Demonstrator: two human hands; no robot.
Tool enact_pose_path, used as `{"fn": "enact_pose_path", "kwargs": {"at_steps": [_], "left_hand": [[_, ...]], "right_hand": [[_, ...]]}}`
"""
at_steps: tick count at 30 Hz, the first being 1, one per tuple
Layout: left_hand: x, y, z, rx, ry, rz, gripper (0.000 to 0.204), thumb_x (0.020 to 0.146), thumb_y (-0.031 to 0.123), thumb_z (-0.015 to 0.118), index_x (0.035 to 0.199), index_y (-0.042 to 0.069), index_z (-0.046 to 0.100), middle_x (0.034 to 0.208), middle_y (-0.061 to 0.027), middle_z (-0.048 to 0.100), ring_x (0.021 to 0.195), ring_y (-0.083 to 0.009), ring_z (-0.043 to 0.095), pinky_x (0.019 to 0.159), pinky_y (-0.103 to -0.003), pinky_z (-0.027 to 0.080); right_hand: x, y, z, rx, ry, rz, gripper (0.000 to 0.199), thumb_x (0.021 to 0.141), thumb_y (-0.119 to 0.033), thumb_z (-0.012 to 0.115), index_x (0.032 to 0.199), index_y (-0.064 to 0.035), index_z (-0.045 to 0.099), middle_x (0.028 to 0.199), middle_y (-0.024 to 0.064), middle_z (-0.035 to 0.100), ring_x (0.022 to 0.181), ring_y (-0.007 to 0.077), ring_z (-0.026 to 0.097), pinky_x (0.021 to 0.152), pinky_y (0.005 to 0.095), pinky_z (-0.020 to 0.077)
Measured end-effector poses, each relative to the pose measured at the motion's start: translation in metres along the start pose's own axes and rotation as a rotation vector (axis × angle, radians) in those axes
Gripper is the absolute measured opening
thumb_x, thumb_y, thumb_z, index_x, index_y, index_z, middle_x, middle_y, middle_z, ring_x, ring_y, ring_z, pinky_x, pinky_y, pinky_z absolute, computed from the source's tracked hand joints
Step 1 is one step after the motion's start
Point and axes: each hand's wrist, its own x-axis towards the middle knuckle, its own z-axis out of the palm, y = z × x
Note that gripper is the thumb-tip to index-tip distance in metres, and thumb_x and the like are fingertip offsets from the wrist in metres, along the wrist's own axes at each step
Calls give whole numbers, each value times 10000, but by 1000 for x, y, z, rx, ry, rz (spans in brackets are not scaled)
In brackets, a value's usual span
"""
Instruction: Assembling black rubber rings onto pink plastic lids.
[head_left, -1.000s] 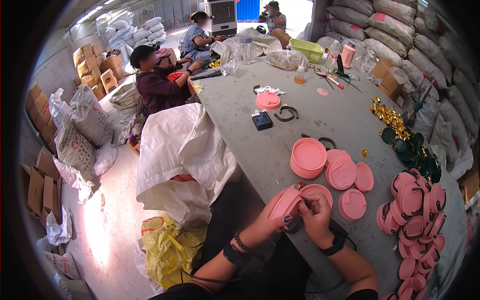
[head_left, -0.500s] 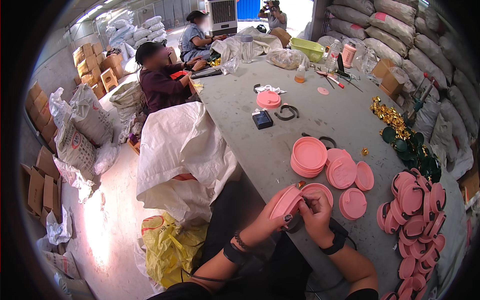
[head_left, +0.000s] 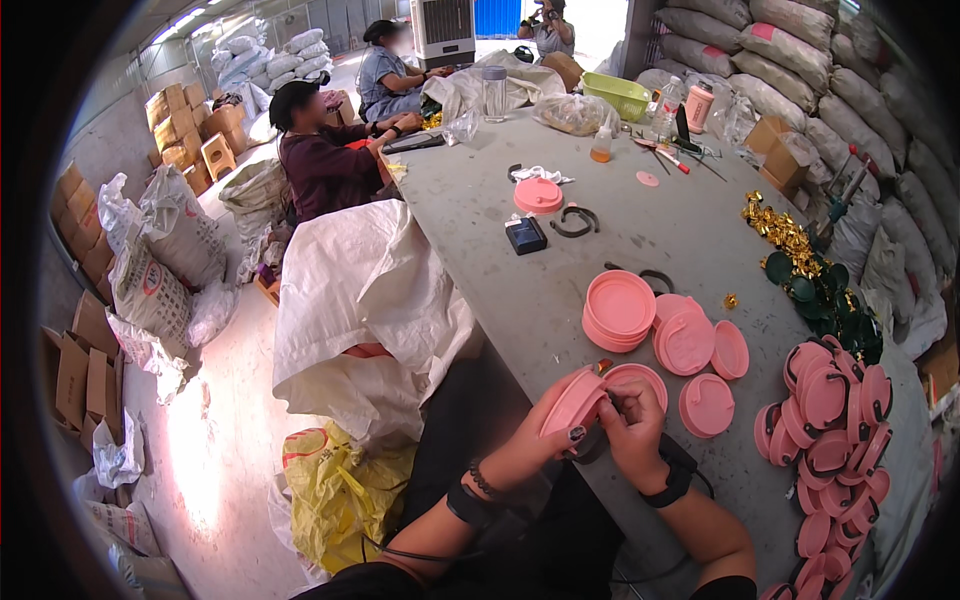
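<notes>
Pink lid (head_left: 573,403), seen in the head view, stands tilted in the person's left hand (head_left: 535,430), by the near edge of the grey table (head_left: 520,290). That hand grips it; the right hand (head_left: 635,425) is bunched at the lid's right rim, and whether it pinches anything cannot be told. Work on the rim seems in hand; the next move probably calls for a firm left grip and fine right-finger pressure. The fingers hide the contact spot, and a dark shape below them is hard to make out. Another lid (head_left: 640,376) lies partly covered behind the right hand. At the near right, a lid pile (head_left: 825,400) is cut off by the lower edge.
</notes>
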Motion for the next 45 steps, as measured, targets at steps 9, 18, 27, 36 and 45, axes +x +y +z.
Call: {"fn": "enact_pose_path", "kwargs": {"at_steps": [9,18,27,36,45], "left_hand": [[0,1,0,-7,-2,6,994,685,526,659,1459,37,270,1211,-57,525,672,-49,504,498,-159,395],[0,0,0,-13,-7,8,985,692,519,661,1459,40,270,1222,-53,527,675,-45,502,496,-159,390],[0,0,0,-18,-9,9,972,702,509,659,1461,43,270,1231,-50,526,684,-44,502,503,-159,395],[0,0,0,-20,-14,7,978,696,504,660,1461,39,266,1220,-56,527,667,-46,501,501,-160,394],[0,0,0,-24,-12,9,993,686,511,665,1458,33,263,1226,-61,523,655,-51,501,484,-161,387]], "right_hand": [[0,1,0,0,1,-14,184,888,19,605,1035,-6,499,985,54,504,864,99,545,737,219,445],[0,1,0,0,2,-12,182,885,25,605,1028,-8,497,983,53,504,850,91,537,728,214,438],[1,1,0,-8,-2,-19,185,887,26,602,1033,-7,493,984,56,507,876,103,550,752,225,452],[0,0,0,-7,-7,-21,180,892,20,599,1033,-4,490,985,60,507,878,104,549,751,226,455],[0,0,0,-9,-14,-12,175,893,24,596,1028,-4,488,979,59,503,871,102,548,747,222,453]]}}
